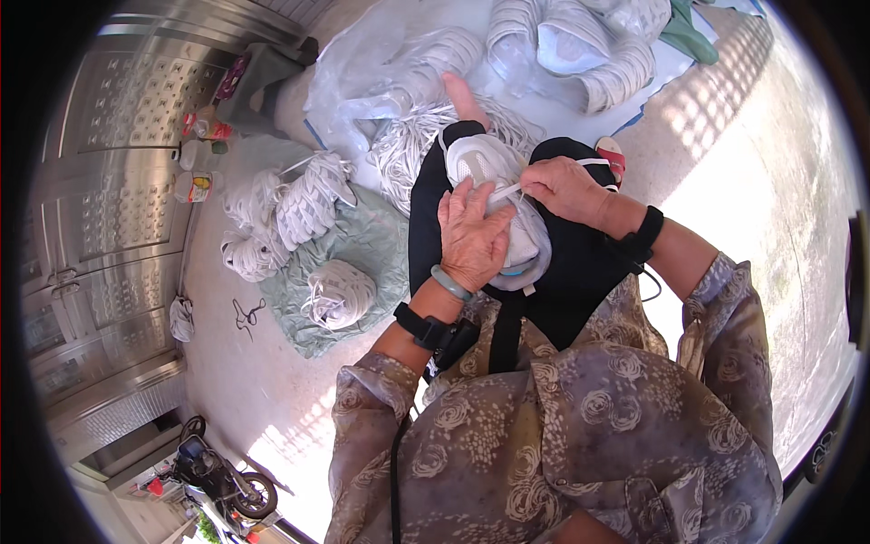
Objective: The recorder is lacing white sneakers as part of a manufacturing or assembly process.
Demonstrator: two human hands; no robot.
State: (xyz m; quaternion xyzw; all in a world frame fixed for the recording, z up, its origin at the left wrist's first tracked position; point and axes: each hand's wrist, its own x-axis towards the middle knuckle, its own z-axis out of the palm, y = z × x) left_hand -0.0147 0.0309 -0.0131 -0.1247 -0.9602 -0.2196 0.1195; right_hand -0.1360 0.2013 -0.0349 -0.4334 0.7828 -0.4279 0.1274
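A white sneaker point(530, 243) rests on the black cloth point(580, 263) across my lap, its toe pointing away from me. My left hand point(474, 238) lies over the sneaker's upper with its fingers stretched out, pressing on it. To the right of the shoe, my right hand point(566, 189) pinches a white shoelace point(507, 191) that runs taut from the lacing area. A loose white lace end also shows just beyond the right hand. The eyelets under my left fingers are hidden.
A heap of white laces point(408, 150) lies beyond my lap. Stacked white sneakers point(616, 77) sit on plastic sheeting at the back. More sneakers point(311, 204) and a single sneaker point(340, 295) are on a green sheet at left. A motorcycle point(222, 476) stands at lower left.
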